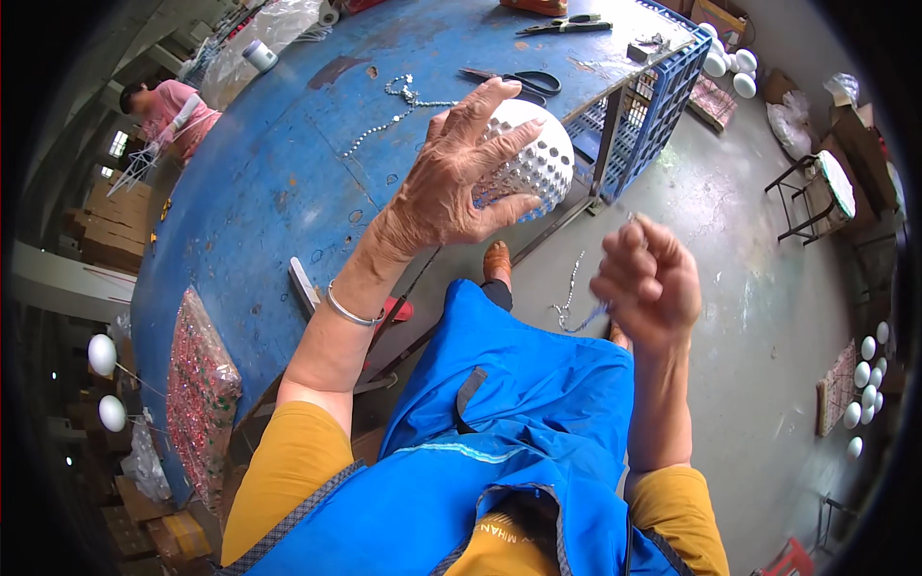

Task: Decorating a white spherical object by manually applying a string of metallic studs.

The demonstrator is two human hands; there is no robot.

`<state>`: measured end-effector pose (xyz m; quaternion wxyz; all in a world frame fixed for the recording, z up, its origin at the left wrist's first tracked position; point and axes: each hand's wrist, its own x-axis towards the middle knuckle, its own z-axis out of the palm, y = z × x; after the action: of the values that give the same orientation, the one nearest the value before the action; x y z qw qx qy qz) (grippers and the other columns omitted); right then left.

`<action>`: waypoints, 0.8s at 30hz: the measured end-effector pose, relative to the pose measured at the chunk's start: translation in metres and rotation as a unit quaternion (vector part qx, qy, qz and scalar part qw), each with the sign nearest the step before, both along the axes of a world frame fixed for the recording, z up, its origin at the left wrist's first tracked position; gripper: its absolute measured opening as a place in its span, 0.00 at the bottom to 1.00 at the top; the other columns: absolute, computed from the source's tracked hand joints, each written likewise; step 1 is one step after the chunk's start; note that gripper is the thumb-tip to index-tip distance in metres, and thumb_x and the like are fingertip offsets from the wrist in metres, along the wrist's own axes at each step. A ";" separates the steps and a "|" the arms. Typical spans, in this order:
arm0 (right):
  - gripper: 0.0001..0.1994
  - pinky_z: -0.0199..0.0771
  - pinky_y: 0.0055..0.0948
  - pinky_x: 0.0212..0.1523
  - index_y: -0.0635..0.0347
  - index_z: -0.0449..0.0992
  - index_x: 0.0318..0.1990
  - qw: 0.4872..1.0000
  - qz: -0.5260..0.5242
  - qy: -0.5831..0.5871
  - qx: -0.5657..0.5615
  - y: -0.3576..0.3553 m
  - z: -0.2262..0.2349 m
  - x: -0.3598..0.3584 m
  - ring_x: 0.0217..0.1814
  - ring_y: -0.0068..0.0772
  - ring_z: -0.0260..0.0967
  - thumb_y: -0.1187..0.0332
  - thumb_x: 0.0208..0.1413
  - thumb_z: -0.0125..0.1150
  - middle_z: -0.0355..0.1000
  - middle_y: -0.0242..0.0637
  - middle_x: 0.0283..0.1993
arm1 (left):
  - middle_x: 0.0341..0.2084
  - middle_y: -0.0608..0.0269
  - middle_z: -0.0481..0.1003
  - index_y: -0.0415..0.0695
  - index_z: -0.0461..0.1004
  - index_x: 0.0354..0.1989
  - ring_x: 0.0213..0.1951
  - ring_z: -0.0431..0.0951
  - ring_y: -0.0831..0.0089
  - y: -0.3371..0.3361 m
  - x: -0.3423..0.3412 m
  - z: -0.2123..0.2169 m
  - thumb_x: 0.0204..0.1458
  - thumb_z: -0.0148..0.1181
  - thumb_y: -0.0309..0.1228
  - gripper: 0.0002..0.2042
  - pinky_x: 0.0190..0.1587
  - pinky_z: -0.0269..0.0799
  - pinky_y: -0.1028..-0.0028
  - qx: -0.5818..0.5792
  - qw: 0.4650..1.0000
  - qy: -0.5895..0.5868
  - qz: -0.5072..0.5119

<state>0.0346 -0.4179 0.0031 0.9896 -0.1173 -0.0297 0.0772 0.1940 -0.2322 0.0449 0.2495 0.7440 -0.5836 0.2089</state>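
Both hands were up in my view: the left hand (451, 178) grasped the ball from its left side, fingers and thumb spread around it; the right hand (648, 274) was blurred, fingers curled, well apart from it, and I could not tell whether its fingertips pinched anything. Under the ball and leftward stretched the blue desk (259, 221), a blue crate (653, 125) at its far right. I had the studded white ball (533, 168) up by the desk's right edge. Beyond it lay scissors (523, 80), then a thin bead strand (384, 125); another strand (573, 278) showed beside the right hand. I judged the step to be decorating the ball; the next move called for holding it steady and bringing the right fingertips to its surface.
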 end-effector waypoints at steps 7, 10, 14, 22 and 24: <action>0.10 0.57 0.18 0.17 0.64 0.66 0.46 0.979 0.046 -0.019 -0.196 -0.046 -0.020 0.034 0.10 0.15 0.54 0.68 0.63 0.44 0.60 0.28 0.16 | 0.63 0.48 0.57 0.50 0.69 0.58 0.61 0.62 0.50 0.003 0.007 0.000 0.41 0.60 0.31 0.29 0.62 0.57 0.61 -0.005 0.995 0.097 -0.035; 0.09 0.61 0.18 0.19 0.63 0.67 0.44 0.943 0.056 -0.062 -0.321 -0.057 -0.009 0.045 0.14 0.17 0.60 0.67 0.61 0.50 0.65 0.31 0.19 | 0.63 0.50 0.57 0.50 0.69 0.58 0.62 0.60 0.49 0.003 0.011 0.003 0.42 0.59 0.30 0.29 0.64 0.53 0.60 0.003 0.993 0.112 -0.042; 0.09 0.65 0.20 0.24 0.63 0.70 0.41 0.906 0.023 -0.117 -0.407 -0.056 -0.014 0.057 0.20 0.19 0.66 0.67 0.58 0.56 0.71 0.34 0.23 | 0.62 0.50 0.58 0.49 0.69 0.58 0.63 0.58 0.50 0.004 0.009 0.011 0.42 0.57 0.29 0.29 0.66 0.48 0.58 0.038 0.998 0.037 -0.024; 0.10 0.70 0.20 0.29 0.62 0.73 0.34 0.887 -0.055 -0.107 -0.445 -0.039 -0.010 0.064 0.25 0.20 0.69 0.65 0.54 0.63 0.73 0.34 0.24 | 0.59 0.49 0.63 0.48 0.70 0.58 0.64 0.56 0.51 -0.002 -0.001 0.009 0.45 0.60 0.31 0.26 0.66 0.47 0.56 0.026 0.997 -0.042 0.053; 0.11 0.70 0.20 0.29 0.62 0.74 0.34 0.853 -0.066 -0.114 -0.505 -0.037 -0.005 0.064 0.25 0.20 0.69 0.64 0.53 0.64 0.73 0.34 0.24 | 0.59 0.49 0.63 0.48 0.70 0.58 0.64 0.56 0.51 -0.002 0.001 0.011 0.46 0.60 0.32 0.26 0.65 0.48 0.56 0.023 0.994 -0.080 0.070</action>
<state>0.0981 -0.4548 -0.0016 0.7864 -0.6110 -0.0912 0.0018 0.1946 -0.2340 0.0559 0.1694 0.7694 -0.5533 0.2707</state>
